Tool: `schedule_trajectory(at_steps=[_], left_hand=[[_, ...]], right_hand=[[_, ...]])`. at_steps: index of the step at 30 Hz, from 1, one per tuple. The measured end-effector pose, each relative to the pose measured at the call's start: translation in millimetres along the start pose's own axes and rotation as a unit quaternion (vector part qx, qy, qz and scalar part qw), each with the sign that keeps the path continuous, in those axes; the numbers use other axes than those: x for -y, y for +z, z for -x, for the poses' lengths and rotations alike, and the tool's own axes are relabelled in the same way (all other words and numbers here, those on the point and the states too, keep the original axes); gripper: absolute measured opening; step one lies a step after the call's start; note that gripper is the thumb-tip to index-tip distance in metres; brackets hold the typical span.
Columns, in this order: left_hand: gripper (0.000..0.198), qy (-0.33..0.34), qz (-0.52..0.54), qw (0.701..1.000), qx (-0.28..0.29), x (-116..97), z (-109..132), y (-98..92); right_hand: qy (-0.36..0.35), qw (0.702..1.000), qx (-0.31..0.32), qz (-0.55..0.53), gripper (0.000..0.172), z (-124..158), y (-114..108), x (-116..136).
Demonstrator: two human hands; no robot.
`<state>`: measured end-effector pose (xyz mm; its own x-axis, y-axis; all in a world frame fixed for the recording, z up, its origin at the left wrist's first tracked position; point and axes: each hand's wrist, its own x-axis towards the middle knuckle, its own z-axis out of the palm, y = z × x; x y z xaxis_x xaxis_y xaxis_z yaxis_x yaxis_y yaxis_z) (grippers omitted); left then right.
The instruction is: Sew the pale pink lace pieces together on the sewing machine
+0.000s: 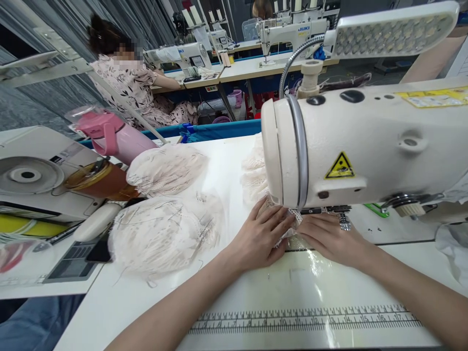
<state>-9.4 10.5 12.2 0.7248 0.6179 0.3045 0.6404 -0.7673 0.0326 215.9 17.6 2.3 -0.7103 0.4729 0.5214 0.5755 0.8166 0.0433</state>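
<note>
Under the head of a white sewing machine (376, 141) lies pale lace fabric (255, 178), partly hidden by the machine. My left hand (261, 236) rests on the fabric left of the needle area, its fingers bent and close together, with the thumb at the fabric's near edge. On the other side, my right hand (331, 239) presses beside the presser foot, fingertips partly hidden under the machine. A strip of lace shows between both hands. Two gathered cream lace pieces (157, 239) with loose dark threads lie on the white table to the left.
A ruler strip (303, 319) runs along the table's front. At the left stand a pink bottle (122, 136), an amber container (102, 180) and another machine (32, 170). A lamp (395, 31) hangs above. Beyond the table, a person (127, 83) sits at another machine.
</note>
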Motion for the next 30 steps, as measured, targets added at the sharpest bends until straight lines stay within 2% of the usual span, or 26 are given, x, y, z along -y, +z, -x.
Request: schedule_trajectory(at_steps=[4, 7, 10, 13, 16, 19, 22, 30], left_hand=[[0.041, 0.003, -0.01, 1.0, 0.001, -1, 0, 0.1], [0.04, 0.017, -0.023, 1.0, -0.01, 0, 2, 1.2], [0.036, 0.068, -0.023, 0.997, -0.026, 0, 4, 2.8], [0.031, 0.102, -0.028, 0.993, -0.047, 0, 4, 3.2], [0.024, 0.085, -0.042, 0.994, -0.058, 0, 3, 1.5], [0.02, 0.064, -0.04, 0.995, -0.059, 1, 2, -0.6], [0.02, 0.057, -0.038, 0.996, -0.064, 2, 2, -0.9], [0.018, 0.036, -0.033, 0.997, -0.056, 3, 1, 2.4]], right_hand=[[-0.012, 0.995, -0.019, 0.1, 0.007, 2, -3, -1], [-0.01, 0.993, -0.024, 0.119, 0.007, 3, -4, -2], [0.005, 0.995, -0.016, 0.102, 0.007, 4, -3, -3], [0.009, 0.998, 0.02, 0.058, 0.009, 4, -1, -4], [0.0, 0.999, 0.04, -0.021, 0.015, 4, 3, -4], [0.014, 0.997, 0.02, -0.077, 0.017, 3, 6, 0], [0.029, 0.995, 0.003, -0.096, 0.016, 2, 8, 3], [0.04, 0.993, 0.009, -0.111, 0.02, 2, 13, 1]])
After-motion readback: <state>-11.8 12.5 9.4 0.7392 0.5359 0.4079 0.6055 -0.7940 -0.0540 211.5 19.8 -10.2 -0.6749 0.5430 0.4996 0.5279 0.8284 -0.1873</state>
